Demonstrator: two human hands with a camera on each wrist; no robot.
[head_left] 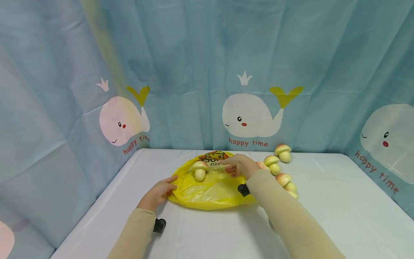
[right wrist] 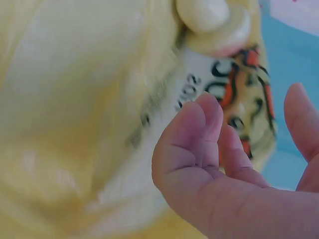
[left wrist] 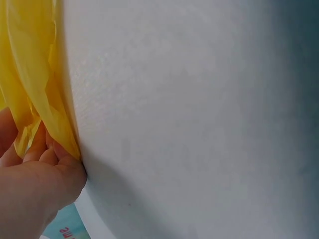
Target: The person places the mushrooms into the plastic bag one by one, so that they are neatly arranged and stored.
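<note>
A yellow plastic bag (head_left: 207,196) with a printed cartoon and letters lies spread on the table, its mouth held wide. At its left edge my left hand (head_left: 161,191) pinches the thin plastic; the left wrist view shows the bag's folds between the fingers of that hand (left wrist: 42,174). One toy mushroom (head_left: 199,174), cream with a reddish cap, sits within the bag's outline. Over the bag's right part hovers my right hand (head_left: 240,165), fingers loosely bent around nothing. The right wrist view has this hand (right wrist: 214,174) below the mushroom (right wrist: 204,15), apart from it.
Several more toy mushrooms lie right of the bag, among them one at the back (head_left: 283,153), one nearer (head_left: 272,164) and one beside my right sleeve (head_left: 284,181). A white cloth covers the table (head_left: 336,201). Blue curtains (head_left: 194,72) with whale prints enclose its back and sides.
</note>
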